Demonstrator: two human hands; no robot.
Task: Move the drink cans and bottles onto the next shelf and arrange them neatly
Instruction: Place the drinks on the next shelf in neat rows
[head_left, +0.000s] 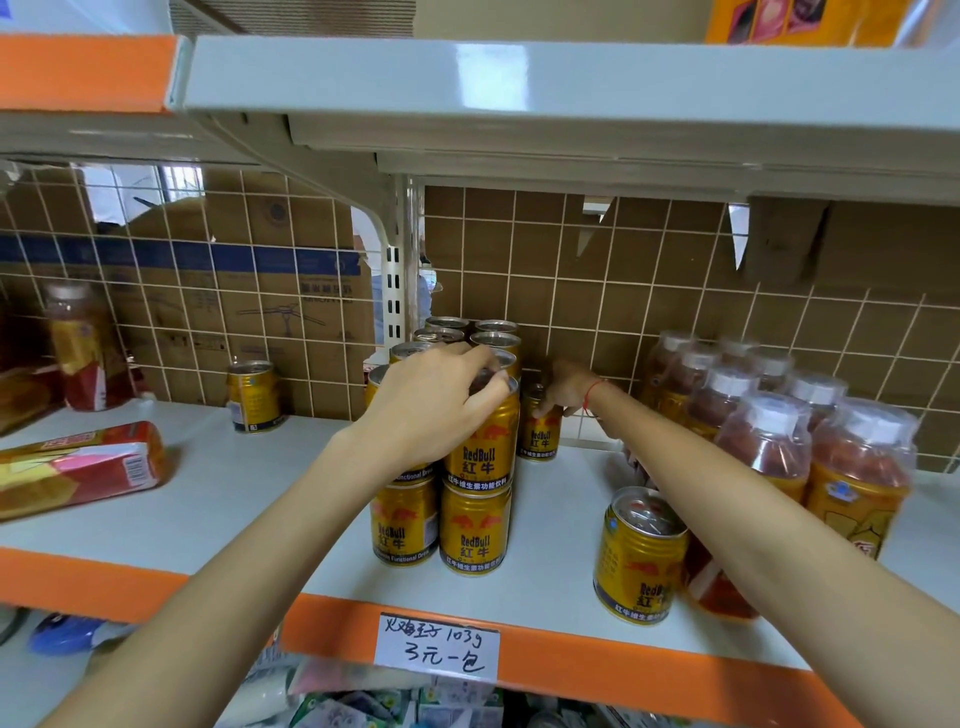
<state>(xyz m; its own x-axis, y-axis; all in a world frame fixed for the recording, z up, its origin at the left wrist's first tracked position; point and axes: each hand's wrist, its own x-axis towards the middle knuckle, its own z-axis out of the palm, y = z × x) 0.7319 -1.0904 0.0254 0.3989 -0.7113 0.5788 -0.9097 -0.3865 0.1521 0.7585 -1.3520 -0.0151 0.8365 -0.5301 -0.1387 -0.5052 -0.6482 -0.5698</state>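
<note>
Partly done: left hand (441, 400) gripping top of stacked can (480, 436), right hand (563, 389) pinching rear can (540, 431); stray can (253, 396), bottles (769, 441) left.

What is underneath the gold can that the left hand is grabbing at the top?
The top can under the left hand stands on another gold Red Bull can, which rests on the shelf. More stacked cans run behind; their lower tiers are hidden.

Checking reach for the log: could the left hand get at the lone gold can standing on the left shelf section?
Probably yes. The left hand grips a stacked can, but bare shelf lies between it and the lone can.
</note>
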